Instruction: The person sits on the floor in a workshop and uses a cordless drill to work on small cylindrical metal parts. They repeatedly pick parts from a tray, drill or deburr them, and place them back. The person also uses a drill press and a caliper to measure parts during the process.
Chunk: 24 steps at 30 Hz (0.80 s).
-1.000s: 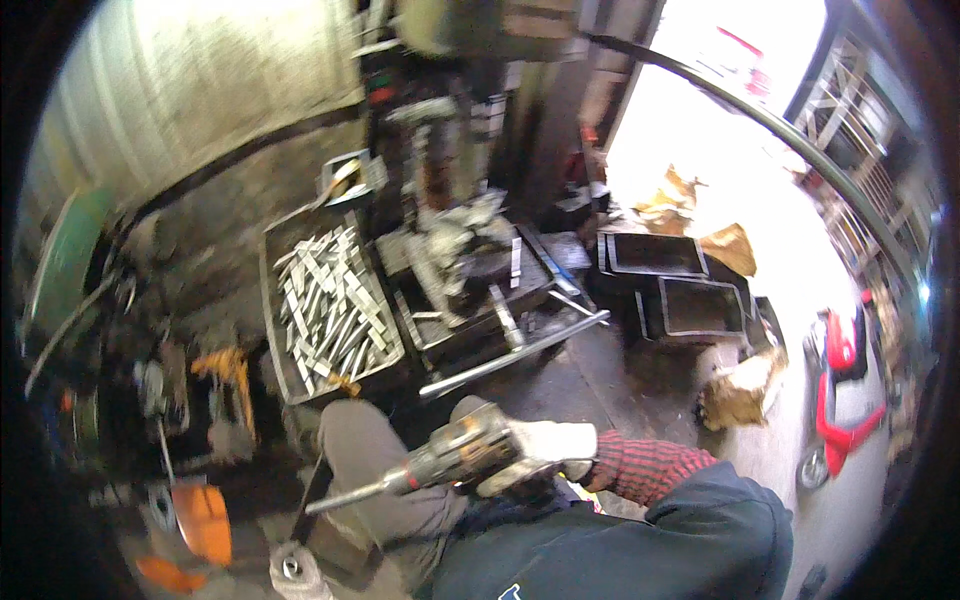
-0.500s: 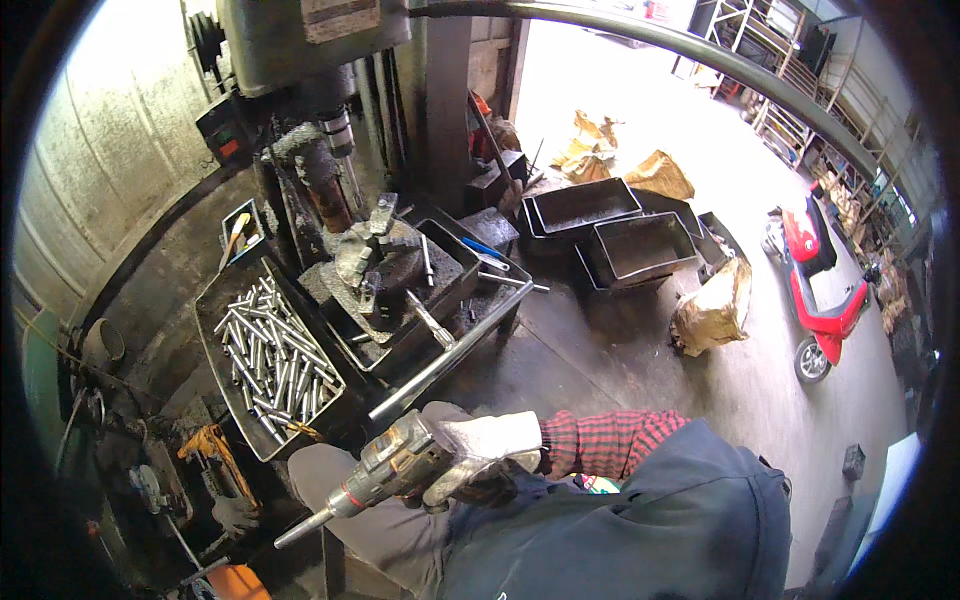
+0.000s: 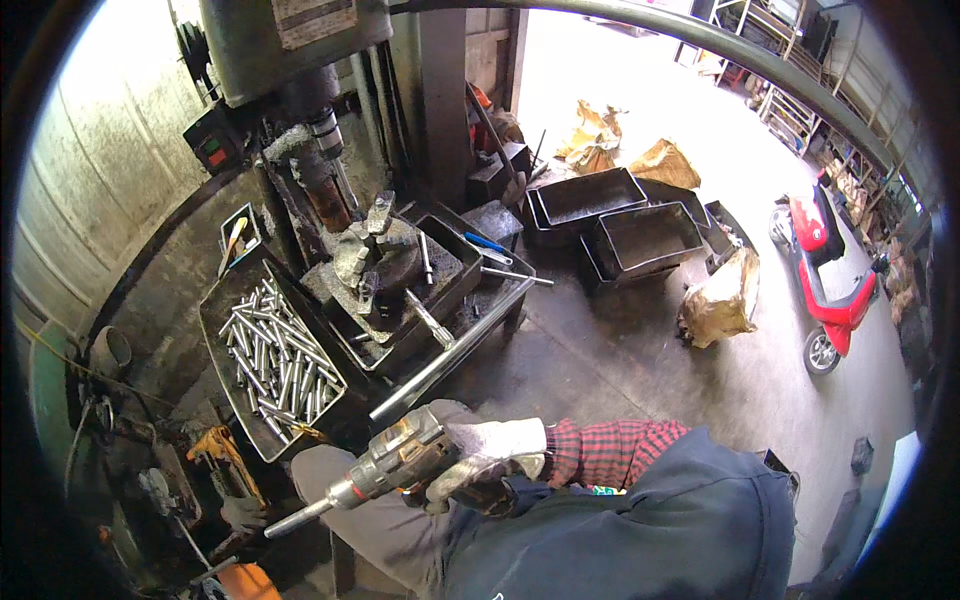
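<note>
gloved r hand (image 3: 492, 452) gripping pwr drill (image 3: 402, 452); l hand not in view, can't tell state. bin (image 3: 240, 398) w/ metal rods (image 3: 280, 355) beyond + left of drill.

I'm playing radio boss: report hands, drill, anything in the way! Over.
Right hand, gloved, gripping drill. Left hand out of view. Drill pointing left. Left knee showing behind it, contact unclear.

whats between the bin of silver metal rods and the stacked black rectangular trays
In the head view, mainly a grimy metal clamping fixture, a dark metal trough's wall and a slim blue object lie between them.
</note>
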Available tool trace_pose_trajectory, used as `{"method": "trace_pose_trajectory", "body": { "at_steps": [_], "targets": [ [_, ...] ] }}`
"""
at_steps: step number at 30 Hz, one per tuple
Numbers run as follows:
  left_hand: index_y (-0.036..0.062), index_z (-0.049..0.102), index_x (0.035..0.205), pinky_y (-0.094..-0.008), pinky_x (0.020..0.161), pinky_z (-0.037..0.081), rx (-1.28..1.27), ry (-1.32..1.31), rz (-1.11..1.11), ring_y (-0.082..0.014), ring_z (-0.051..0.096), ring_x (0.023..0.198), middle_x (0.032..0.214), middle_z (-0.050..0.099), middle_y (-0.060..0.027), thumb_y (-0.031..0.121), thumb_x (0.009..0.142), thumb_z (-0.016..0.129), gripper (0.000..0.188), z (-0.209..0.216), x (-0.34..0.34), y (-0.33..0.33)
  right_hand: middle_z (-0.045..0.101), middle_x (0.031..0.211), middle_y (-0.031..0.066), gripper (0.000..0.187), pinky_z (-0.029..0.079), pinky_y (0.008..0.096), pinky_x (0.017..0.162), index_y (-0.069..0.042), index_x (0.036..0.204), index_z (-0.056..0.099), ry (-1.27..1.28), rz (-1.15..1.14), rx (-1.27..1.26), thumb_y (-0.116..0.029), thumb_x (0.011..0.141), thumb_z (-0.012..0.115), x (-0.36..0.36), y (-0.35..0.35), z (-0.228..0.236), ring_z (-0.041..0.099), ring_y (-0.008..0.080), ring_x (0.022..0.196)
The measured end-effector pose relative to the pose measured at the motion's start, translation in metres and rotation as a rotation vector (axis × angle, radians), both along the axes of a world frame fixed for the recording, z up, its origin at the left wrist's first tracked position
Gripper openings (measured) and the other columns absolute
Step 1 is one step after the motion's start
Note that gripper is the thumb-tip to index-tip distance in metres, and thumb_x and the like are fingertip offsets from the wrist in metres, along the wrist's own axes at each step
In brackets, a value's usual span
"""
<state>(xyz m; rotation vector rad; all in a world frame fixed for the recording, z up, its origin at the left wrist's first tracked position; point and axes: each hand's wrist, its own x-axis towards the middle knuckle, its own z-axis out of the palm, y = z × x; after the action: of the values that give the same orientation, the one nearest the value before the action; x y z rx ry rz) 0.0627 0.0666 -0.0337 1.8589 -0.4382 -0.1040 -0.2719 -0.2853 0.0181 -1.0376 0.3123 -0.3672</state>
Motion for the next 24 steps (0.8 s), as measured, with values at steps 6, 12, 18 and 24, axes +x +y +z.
{"method": "trace_pose_trajectory", "body": {
  "at_steps": [6, 12, 18, 24],
  "targets": [
    [-0.0060, 0.071, 0.115, -0.0366, 0.074, 0.062, 0.034, -0.192, 0.013, -0.0251, 0.072, 0.081, 0.095, 0.075, -0.0141, 0.019, 0.094, 0.083, 0.035, 0.000, 0.008, 0.018, 0.077, 0.112, 0.0075, 0.059, 0.066, 0.0372, 0.079, -0.006, 0.151, 0.063, -0.011, 0.002, -0.036, -0.011, 0.098, 0.088, -0.015, -0.003, -0.018, 0.076, 0.0181, 0.092],
    [0.0002, 0.074, 0.126, -0.0285, 0.068, 0.053, -0.382, 0.303, 0.215, -0.0108, 0.060, 0.074, 0.089, 0.067, -0.0011, 0.024, 0.111, 0.072, 0.028, 0.015, 0.001, 0.009, 0.077, 0.124, 0.0112, 0.067, 0.068, 0.0392, 0.085, -0.006, 0.157, 0.059, 0.122, 0.100, 0.152, -0.004, 0.097, 0.088, 0.003, 0.004, -0.007, 0.078, 0.0201, 0.101],
    [0.0022, 0.079, 0.133, -0.0292, 0.076, 0.056, -0.250, 0.402, 0.071, -0.0154, 0.069, 0.081, 0.100, 0.078, -0.0050, 0.018, 0.103, 0.083, 0.034, 0.017, -0.020, -0.024, 0.071, 0.150, 0.0144, 0.071, 0.061, 0.0368, 0.111, -0.006, 0.160, 0.059, 0.137, 0.107, 0.108, -0.007, 0.096, 0.091, -0.024, 0.005, 0.002, 0.071, 0.0239, 0.134],
    [0.0000, 0.082, 0.126, -0.0300, 0.090, 0.059, 0.007, 0.079, 0.069, -0.0147, 0.075, 0.099, 0.116, 0.083, -0.0071, 0.009, 0.094, 0.085, 0.034, 0.004, -0.049, -0.021, 0.075, 0.118, 0.0227, 0.066, 0.068, 0.0486, 0.090, 0.005, 0.146, 0.062, 0.228, -0.271, 0.332, -0.010, 0.084, 0.081, -0.027, 0.037, -0.022, 0.078, 0.0418, 0.100]
  ]
}}
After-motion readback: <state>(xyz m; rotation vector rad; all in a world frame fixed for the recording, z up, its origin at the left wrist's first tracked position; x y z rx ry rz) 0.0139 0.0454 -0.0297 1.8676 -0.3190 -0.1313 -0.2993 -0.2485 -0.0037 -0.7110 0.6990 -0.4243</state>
